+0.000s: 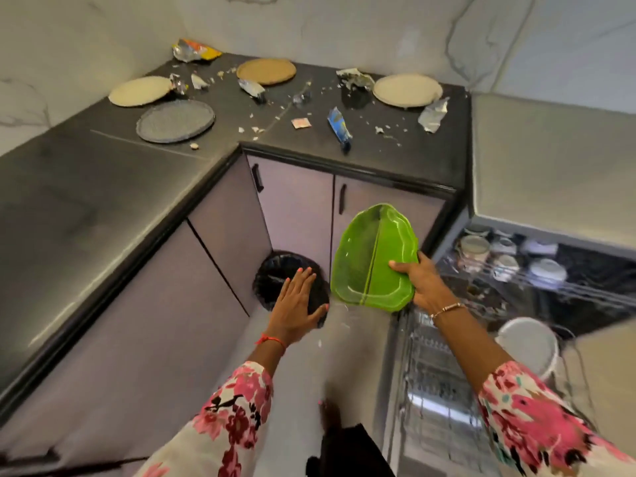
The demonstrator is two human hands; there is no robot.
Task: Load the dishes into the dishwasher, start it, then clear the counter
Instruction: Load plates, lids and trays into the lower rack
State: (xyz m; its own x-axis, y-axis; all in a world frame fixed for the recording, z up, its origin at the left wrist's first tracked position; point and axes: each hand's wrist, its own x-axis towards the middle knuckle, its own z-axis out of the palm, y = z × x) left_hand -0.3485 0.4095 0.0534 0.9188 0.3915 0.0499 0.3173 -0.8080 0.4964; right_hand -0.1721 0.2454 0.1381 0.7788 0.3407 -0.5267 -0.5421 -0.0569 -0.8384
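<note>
The right hand [421,282] gripped the green leaf-shaped plate [370,259] at its lower right rim, thumb pressed on the upper face and fingers curled beneath. The plate was tilted steeply, held in the air in front of the cabinet doors [296,208] below the counter [86,208]. It hung just beside the black bin [272,273] on the floor, to the left of the open dishwasher [433,373]. The left hand [297,299] was released, its fingers straight and spread, palm down above the bin's near rim and holding nothing.

Four round plates lay on the counter. A beige plate [139,91] and a grey plate [175,121] sat near its back left corner, a brown plate [266,71] by the back edge, and a cream plate [407,90] toward the back right corner. Torn wrappers and crumbs were scattered between them, among them a blue wrapper [339,127] close to the front edge and a foil wrapper [433,115] near the right edge. In the dishwasher, cups stood in the upper rack [516,266] and a white bowl [526,346] sat lower down
</note>
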